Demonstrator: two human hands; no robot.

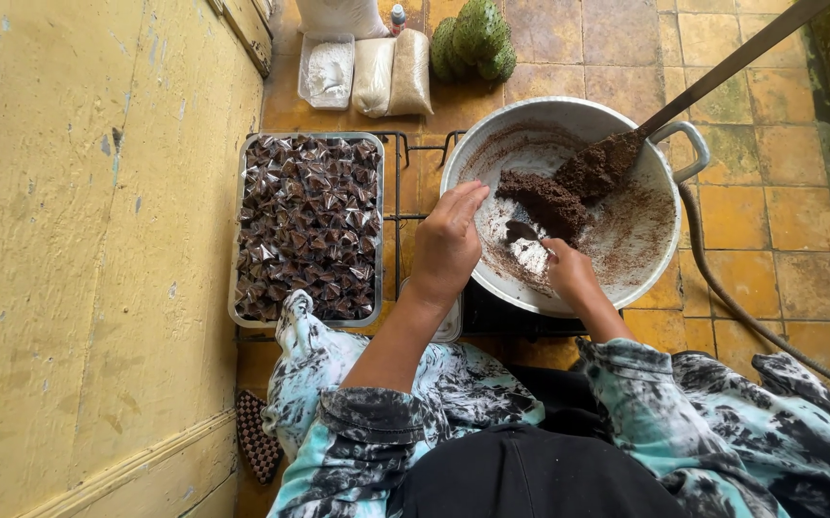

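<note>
Hands over a metal pan [664, 240] right of centre: right hand [569, 271] grips a spoon [521, 231] scooping brown paste [545, 200] best taken shallowly, left hand [447, 240] cupped empty.

I see an orange tiled floor [780, 259] carrying everything. A black wire rack [415, 192] sits on it, holding a metal tray [242, 240] and a wide pan [669, 249]. Further off, bagged powders [391, 72] and green spiky fruit [473, 38] rest on the tiles; a hose [722, 288] trails along the right.
</note>
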